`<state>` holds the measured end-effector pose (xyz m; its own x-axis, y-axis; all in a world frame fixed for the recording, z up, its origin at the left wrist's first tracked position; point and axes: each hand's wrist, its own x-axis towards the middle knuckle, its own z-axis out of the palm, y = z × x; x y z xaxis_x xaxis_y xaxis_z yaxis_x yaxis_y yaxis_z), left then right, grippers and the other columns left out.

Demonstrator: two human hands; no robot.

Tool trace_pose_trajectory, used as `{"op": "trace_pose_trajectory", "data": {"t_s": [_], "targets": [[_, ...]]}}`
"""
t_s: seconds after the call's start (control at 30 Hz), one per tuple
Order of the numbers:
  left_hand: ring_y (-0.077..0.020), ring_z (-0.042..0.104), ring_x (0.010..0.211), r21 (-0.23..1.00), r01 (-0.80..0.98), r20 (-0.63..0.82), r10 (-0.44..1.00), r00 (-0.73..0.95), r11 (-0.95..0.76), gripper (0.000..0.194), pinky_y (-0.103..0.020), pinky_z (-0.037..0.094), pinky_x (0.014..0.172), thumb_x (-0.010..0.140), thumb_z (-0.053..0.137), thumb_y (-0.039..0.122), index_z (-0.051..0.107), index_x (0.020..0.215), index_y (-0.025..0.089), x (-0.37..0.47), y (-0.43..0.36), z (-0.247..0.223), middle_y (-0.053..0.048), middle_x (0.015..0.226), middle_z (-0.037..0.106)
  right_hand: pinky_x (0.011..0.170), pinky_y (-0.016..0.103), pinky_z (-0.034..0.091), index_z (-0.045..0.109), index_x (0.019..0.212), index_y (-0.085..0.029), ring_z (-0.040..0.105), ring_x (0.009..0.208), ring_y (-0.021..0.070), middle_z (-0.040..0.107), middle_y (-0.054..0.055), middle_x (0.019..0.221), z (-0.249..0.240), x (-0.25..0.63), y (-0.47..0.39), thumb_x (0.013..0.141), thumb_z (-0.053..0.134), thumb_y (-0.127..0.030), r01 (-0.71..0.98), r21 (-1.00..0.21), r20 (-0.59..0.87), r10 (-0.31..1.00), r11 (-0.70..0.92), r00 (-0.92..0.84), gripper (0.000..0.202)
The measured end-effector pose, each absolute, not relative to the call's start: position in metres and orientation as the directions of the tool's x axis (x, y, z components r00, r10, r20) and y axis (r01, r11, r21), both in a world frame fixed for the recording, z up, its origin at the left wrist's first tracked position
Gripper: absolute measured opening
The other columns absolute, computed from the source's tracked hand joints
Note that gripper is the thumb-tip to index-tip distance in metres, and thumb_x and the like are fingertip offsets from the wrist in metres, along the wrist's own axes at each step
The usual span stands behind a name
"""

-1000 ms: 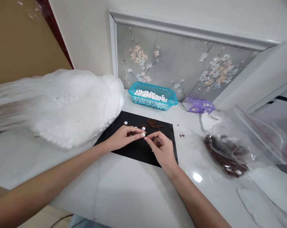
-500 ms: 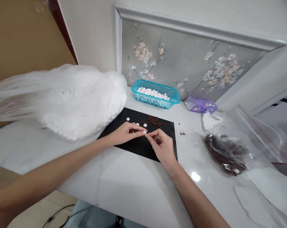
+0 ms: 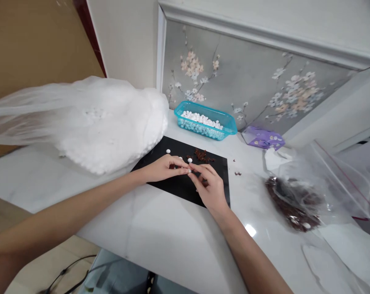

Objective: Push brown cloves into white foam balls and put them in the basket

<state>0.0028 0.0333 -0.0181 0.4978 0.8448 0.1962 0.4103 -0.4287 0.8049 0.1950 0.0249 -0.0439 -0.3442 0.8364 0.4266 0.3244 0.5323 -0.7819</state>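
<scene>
My left hand (image 3: 164, 168) and my right hand (image 3: 209, 188) meet fingertip to fingertip over a black mat (image 3: 185, 185) on the white counter. Between the fingertips a small white bead (image 3: 189, 171) is pinched; which hand holds it is hard to tell. Two or three loose white beads (image 3: 168, 151) lie on the mat behind my left hand. A small heap of dark brown bits (image 3: 201, 155) sits at the mat's far edge.
A turquoise tray (image 3: 227, 122) of white beads stands by the wall. A big clear bag of white beads (image 3: 111, 130) lies left. At right are a clear bag of brown bits (image 3: 292, 204), a purple packet (image 3: 263, 138) and stray brown bits (image 3: 238, 173).
The view has shifted a little to the left and down. My hands stay together over the mat, with the fingers working slightly at the bead.
</scene>
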Motion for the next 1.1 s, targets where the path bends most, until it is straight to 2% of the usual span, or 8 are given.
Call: {"op": "trace_pose_trajectory", "data": {"t_s": [0.3, 0.43, 0.57, 0.63, 0.73, 0.8, 0.97, 1.1], "targets": [[-0.0111, 0.053, 0.070, 0.802, 0.424, 0.185, 0.850, 0.494, -0.421, 0.029, -0.022, 0.037, 0.060, 0.084, 0.053, 0.037, 0.069, 0.100, 0.019, 0.004, 0.033, -0.017, -0.004, 0.083, 0.065, 0.049, 0.022, 0.045, 0.062, 0.107, -0.025, 0.047, 0.054, 0.0065, 0.054, 0.004, 0.096, -0.043, 0.194, 0.024, 0.087, 0.048, -0.032, 0.381, -0.727, 0.453, 0.816, 0.571, -0.359, 0.025], [-0.0138, 0.056, 0.080, 0.767, 0.476, 0.196, 0.862, 0.467, -0.431, 0.030, -0.024, 0.040, 0.066, 0.082, 0.053, 0.039, 0.067, 0.101, 0.020, 0.004, 0.033, -0.007, -0.004, 0.088, 0.066, 0.051, 0.023, 0.044, 0.059, 0.109, -0.024, 0.044, 0.051, 0.0064, 0.056, 0.004, 0.093, -0.037, 0.197, 0.026, 0.086, 0.049, -0.034, 0.449, -0.672, 0.461, 0.807, 0.589, -0.368, 0.028], [-0.0153, 0.058, 0.083, 0.730, 0.576, 0.205, 0.922, 0.329, -0.368, 0.033, -0.027, 0.043, 0.074, 0.084, 0.048, 0.041, 0.064, 0.102, 0.018, -0.006, 0.037, 0.008, -0.003, 0.090, 0.066, 0.052, 0.025, 0.043, 0.061, 0.097, -0.020, 0.044, 0.050, 0.0072, 0.058, 0.004, 0.090, -0.031, 0.210, 0.036, 0.082, 0.053, -0.040, 0.568, -0.601, 0.470, 0.824, 0.562, -0.317, 0.026], [-0.0176, 0.058, 0.085, 0.590, 0.730, 0.249, 0.938, 0.241, -0.344, 0.033, -0.030, 0.042, 0.076, 0.085, 0.045, 0.040, 0.064, 0.098, 0.017, -0.015, 0.041, 0.012, -0.005, 0.090, 0.066, 0.056, 0.028, 0.044, 0.062, 0.091, -0.018, 0.045, 0.051, 0.0084, 0.059, 0.005, 0.091, -0.033, 0.220, 0.044, 0.083, 0.050, -0.037, 0.664, -0.557, 0.459, 0.851, 0.500, -0.256, 0.024], [-0.0238, 0.055, 0.091, 0.165, 0.937, 0.340, 0.909, 0.240, -0.309, 0.031, -0.038, 0.038, 0.081, 0.087, 0.040, 0.033, 0.064, 0.091, 0.015, -0.028, 0.046, 0.011, -0.009, 0.088, 0.066, 0.060, 0.031, 0.044, 0.062, 0.093, -0.016, 0.049, 0.055, 0.0117, 0.059, 0.008, 0.093, -0.042, 0.233, 0.055, 0.082, 0.048, -0.030, 0.777, -0.511, 0.409, 0.899, 0.368, -0.156, 0.023], [-0.0248, 0.054, 0.092, -0.028, 0.961, 0.339, 0.902, 0.268, -0.275, 0.031, -0.039, 0.036, 0.080, 0.088, 0.036, 0.029, 0.064, 0.090, 0.014, -0.034, 0.046, 0.007, -0.010, 0.088, 0.066, 0.061, 0.032, 0.044, 0.062, 0.098, -0.016, 0.053, 0.060, 0.0142, 0.059, 0.008, 0.092, -0.047, 0.237, 0.058, 0.081, 0.046, -0.027, 0.821, -0.482, 0.378, 0.918, 0.306, -0.121, 0.026], [-0.0223, 0.056, 0.090, -0.156, 0.956, 0.184, 0.944, 0.275, -0.248, 0.030, -0.035, 0.036, 0.079, 0.087, 0.035, 0.023, 0.064, 0.090, 0.016, -0.036, 0.048, -0.002, -0.008, 0.089, 0.066, 0.055, 0.029, 0.040, 0.056, 0.117, -0.024, 0.056, 0.067, 0.0160, 0.058, 0.007, 0.096, -0.050, 0.231, 0.056, 0.085, 0.042, -0.031, 0.863, -0.367, 0.373, 0.905, 0.347, -0.206, 0.036], [-0.0247, 0.053, 0.100, -0.121, 0.965, 0.210, 0.944, 0.256, -0.234, 0.037, -0.036, 0.037, 0.083, 0.088, 0.037, 0.030, 0.056, 0.115, 0.014, -0.033, 0.044, 0.013, -0.012, 0.111, 0.059, 0.053, 0.029, 0.039, 0.055, 0.120, -0.024, 0.056, 0.066, 0.0160, 0.056, 0.007, 0.102, -0.048, 0.225, 0.053, 0.086, 0.042, -0.035, 0.885, -0.334, 0.344, 0.916, 0.326, -0.208, 0.038]]}}
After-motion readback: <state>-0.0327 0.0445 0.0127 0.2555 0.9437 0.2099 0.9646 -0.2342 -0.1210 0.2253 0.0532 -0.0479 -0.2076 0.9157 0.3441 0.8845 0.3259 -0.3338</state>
